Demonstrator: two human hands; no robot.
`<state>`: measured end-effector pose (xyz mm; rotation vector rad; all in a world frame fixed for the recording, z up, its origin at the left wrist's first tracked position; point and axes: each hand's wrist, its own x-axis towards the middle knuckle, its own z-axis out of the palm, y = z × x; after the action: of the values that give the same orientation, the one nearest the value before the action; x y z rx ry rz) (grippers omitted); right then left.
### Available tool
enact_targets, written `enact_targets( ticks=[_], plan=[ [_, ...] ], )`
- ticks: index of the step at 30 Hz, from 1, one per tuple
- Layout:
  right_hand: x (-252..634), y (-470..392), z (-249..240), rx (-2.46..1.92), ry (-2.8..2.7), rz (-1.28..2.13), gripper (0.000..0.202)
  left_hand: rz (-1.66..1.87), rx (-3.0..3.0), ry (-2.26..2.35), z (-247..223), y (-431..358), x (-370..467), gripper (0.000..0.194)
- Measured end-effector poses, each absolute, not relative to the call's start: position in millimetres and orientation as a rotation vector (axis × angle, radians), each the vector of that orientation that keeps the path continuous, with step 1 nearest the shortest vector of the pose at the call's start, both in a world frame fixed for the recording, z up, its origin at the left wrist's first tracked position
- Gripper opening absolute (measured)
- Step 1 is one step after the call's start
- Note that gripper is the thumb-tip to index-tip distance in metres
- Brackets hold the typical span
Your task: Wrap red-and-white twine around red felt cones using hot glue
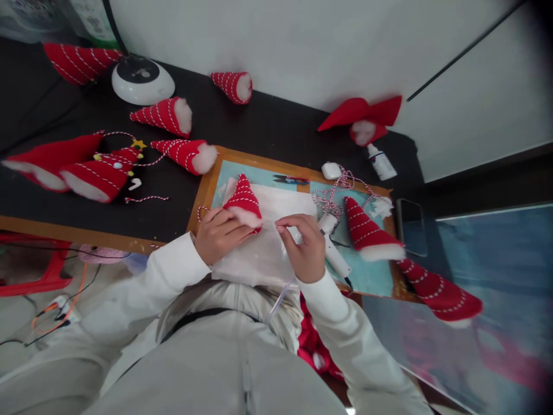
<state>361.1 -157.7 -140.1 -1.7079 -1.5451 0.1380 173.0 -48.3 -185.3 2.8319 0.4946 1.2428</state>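
Note:
My left hand (pixel 222 235) is closed round a small red felt cone (pixel 244 199) wound with red-and-white twine, white stuffing bulging from its base. The cone lies over a white sheet (pixel 272 262), tip pointing away from me. Just right of the cone, my right hand (pixel 306 245) makes a pinch with thumb and forefinger; whatever is between the fingertips is too small to make out. Close by that hand lies a white glue gun (pixel 337 253). Thread snips (pixel 291 180) rest beyond the sheet.
Several more stuffed red cones (pixel 162 117) lie about the black table (pixel 276 124). At right are a larger red cone (pixel 371 233), tangled twine (pixel 330 199), a white bottle (pixel 382 163) and a phone (pixel 412 226). A white lamp base (pixel 142 86) stands at the back left.

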Motion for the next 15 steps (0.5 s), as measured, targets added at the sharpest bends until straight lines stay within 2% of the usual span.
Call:
enact_targets(
  ticks=[7,11,15],
  plan=[
    [367.4,-185.6,-141.6,-1.720,-1.401,0.090,0.005,1.221,2.749,0.631,-183.7,-47.9,170.3,0.007],
    [368.7,-212.0,-136.2,-1.765,-1.118,0.131,0.011,1.229,2.399,0.863,-185.4,-47.6,168.9,0.026],
    [365.6,-260.7,-108.3,-1.696,-0.924,0.108,0.007,1.390,1.689,1.052,-190.5,-41.9,166.0,0.040]
  ],
)
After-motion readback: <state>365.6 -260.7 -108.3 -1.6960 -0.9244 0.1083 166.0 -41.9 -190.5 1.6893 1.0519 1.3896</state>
